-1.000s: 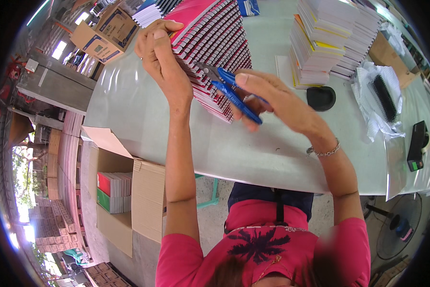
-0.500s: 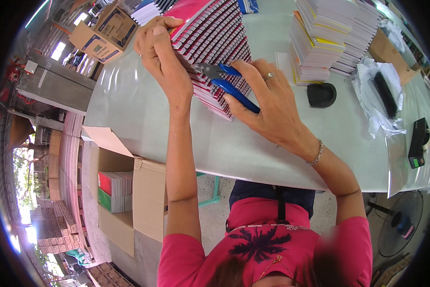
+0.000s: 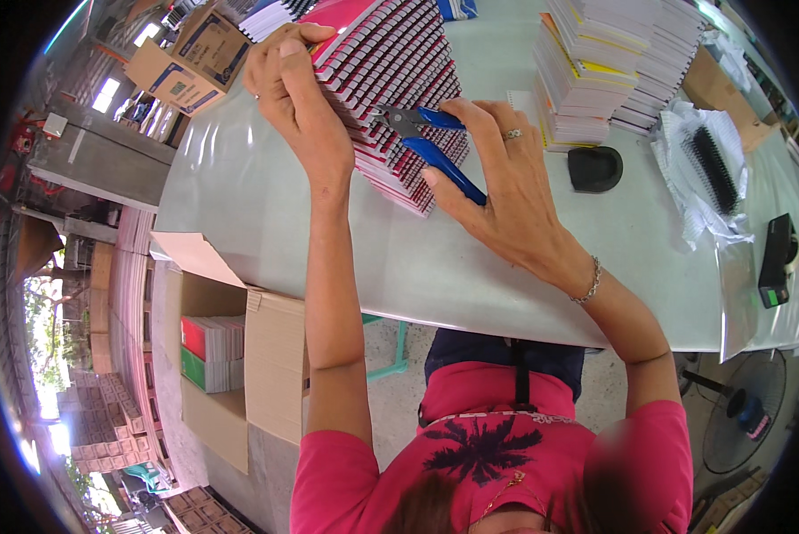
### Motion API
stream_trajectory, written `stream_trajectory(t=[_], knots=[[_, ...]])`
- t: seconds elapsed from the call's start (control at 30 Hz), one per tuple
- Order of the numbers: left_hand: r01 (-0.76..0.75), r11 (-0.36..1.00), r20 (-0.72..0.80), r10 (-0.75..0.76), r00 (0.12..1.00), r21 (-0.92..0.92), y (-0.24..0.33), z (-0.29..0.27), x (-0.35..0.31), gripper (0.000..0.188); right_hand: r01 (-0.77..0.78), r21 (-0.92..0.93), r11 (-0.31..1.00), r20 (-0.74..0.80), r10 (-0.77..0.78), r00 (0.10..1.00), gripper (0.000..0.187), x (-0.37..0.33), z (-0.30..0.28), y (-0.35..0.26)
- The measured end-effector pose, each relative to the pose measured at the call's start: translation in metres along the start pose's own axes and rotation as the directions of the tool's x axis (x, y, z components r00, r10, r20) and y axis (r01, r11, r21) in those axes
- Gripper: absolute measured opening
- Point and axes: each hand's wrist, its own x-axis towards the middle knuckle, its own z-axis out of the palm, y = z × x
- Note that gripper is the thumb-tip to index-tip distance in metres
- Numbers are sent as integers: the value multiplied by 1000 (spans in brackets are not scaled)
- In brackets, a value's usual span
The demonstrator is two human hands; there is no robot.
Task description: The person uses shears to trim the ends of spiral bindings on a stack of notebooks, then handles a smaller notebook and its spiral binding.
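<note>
Two bare hands are seen at work on a fanned stack of spiral-bound notebooks (image 3: pixel 391 89) at the upper centre of the frame, laid slantwise on a pale worktop (image 3: pixel 471 258). The stack's upper end is pinned under the left hand (image 3: pixel 297 84), its fingers curled over the covers. Blue-handled cutting pliers (image 3: pixel 431 147) are gripped in the right hand (image 3: pixel 497 182), the tool's tip set against the wire bindings near the middle of the stack.

A slip is judged the main risk: the notebooks overlap loosely, and should the left hand's pressure be eased, the fan could slide and the pliers could bite a cover instead of a wire end. The cutting tip also lies close to the left hand, so a thumb could be nicked if the tool is jerked.

Further stacks of notebooks (image 3: pixel 595 62) are piled at upper right, beside a black dish-like object (image 3: pixel 595 167). An open cardboard box (image 3: pixel 230 356) holding more books is seen at lower left.
</note>
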Motion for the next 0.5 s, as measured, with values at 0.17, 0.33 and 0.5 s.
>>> stream_trajectory(t=[0.17, 0.33, 0.5], knots=[[-17, 999, 9, 17, 1000, 28, 1, -1, 1, 35, 43, -84, 996, 25, -41, 999, 58, 1, 4, 0], [-24, 999, 3, 24, 1000, 29, -1, 0, 0, 35, 34, -2, 999, 7, -34, 999, 44, 1, 6, 2], [-6, 999, 18, 5, 1000, 48, 1, -3, -1, 34, -746, 562, 357, 718, 238, 654, 30, 23, -24, -2]])
